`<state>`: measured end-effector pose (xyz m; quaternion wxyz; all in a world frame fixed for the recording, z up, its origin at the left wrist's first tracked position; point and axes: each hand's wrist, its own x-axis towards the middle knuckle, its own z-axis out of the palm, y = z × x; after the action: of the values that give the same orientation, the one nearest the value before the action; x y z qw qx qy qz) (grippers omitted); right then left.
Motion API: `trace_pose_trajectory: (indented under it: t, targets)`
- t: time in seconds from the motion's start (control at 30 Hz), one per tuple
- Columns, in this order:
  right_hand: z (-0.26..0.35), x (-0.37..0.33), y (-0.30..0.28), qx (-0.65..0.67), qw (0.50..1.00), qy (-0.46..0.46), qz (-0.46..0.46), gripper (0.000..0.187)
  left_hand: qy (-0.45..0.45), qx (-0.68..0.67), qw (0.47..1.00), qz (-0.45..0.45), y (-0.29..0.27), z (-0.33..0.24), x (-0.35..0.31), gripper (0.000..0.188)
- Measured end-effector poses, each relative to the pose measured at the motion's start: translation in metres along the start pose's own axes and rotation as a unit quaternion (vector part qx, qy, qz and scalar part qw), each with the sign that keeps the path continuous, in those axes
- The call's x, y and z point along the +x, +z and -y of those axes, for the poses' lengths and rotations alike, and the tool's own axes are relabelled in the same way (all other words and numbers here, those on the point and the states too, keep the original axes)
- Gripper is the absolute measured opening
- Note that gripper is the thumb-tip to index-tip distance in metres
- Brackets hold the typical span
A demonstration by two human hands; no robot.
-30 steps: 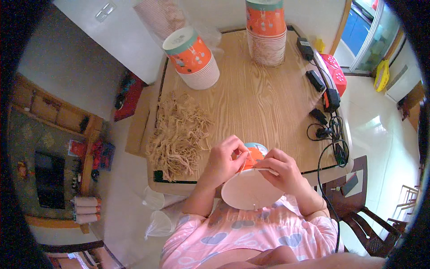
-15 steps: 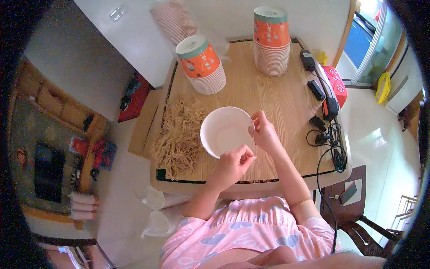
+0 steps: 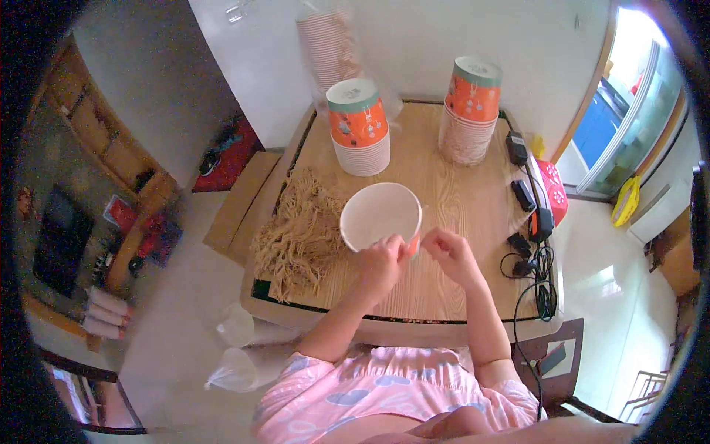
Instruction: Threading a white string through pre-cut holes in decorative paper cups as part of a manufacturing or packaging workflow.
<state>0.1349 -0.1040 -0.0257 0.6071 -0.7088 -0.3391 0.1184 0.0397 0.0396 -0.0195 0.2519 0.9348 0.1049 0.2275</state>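
A white-lined paper bucket (image 3: 377, 211) stands mouth up near the table's front, tilted a little, with a bit of its orange outside showing at the right. My left hand (image 3: 382, 265) is closed at its near rim, fingers curled over the edge. Just to the right, my right hand (image 3: 451, 255) is closed in a pinch, apart from the rim; what it pinches, if anything, is too small to make out. A loose heap of tan shredded paper strips (image 3: 299, 237) lies left of the bucket.
Behind stand two upside-down stacks of orange paper buckets, a left stack (image 3: 359, 126) and a right stack (image 3: 471, 107). A plastic-wrapped stack (image 3: 329, 48) is farther back. Black adapters and coiled cables (image 3: 543, 285) line the table's right edge. A cardboard box (image 3: 240, 203) sits at the left.
My left hand has come to the bucket's near rim, and the bucket tilts slightly. My right hand has moved off the bucket's right rim. The whole view has shifted.
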Motion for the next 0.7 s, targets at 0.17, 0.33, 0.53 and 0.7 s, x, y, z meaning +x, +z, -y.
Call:
trace_pose_trajectory:
  t: [0.17,0.33,0.53,0.7]
  targets:
    - [-0.019,0.007,0.0,0.141,0.984,0.095,0.056,0.02,-0.046,-0.108,0.99,-0.073,-0.001,-0.001,0.015,0.014]
    - [-0.032,0.029,0.012,-0.057,0.996,0.071,-0.013,0.019,-0.037,-0.119,0.99,-0.063,0.019,0.008,0.016,0.016]
    - [-0.034,0.04,0.022,-0.061,0.997,0.037,-0.032,0.013,-0.043,-0.415,0.909,0.011,0.054,0.041,0.015,0.036]
    - [-0.04,0.056,0.017,0.065,0.996,0.049,0.046,0.014,-0.192,-0.605,0.772,-0.014,0.06,0.044,0.035,0.046]
